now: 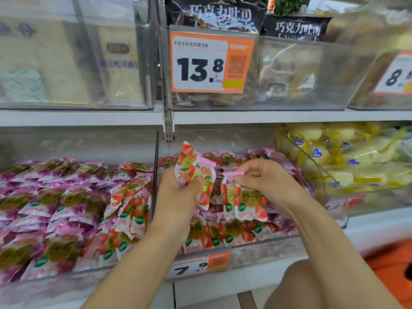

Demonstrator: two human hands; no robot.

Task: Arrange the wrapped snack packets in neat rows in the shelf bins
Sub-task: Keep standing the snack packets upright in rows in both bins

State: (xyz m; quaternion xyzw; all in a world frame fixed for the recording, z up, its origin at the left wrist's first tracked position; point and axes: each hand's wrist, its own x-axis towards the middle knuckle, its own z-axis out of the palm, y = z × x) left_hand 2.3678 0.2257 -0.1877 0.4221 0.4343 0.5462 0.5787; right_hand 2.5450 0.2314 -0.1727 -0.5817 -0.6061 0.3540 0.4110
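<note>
My left hand (178, 192) grips a small bunch of pink-and-white strawberry snack packets (194, 172), held upright above the middle clear shelf bin (267, 246). My right hand (265, 177) pinches the pink top seal of another strawberry packet (245, 204), which hangs over the same bin. Under both hands the bin holds several more strawberry packets (220, 235) lying in a loose row. The left bin (73, 275) is full of purple grape packets (55, 197), with strawberry packets (131, 210) standing at its right end.
A dark divider (155, 175) separates the two lower bins. Yellow wrapped cakes (347, 161) fill the bin to the right. The upper shelf (245, 117) carries clear bins with a 13.8 price tag (209, 63). A 7.9 tag (196, 267) hangs on the lower shelf edge. My knee (312, 286) is at lower right.
</note>
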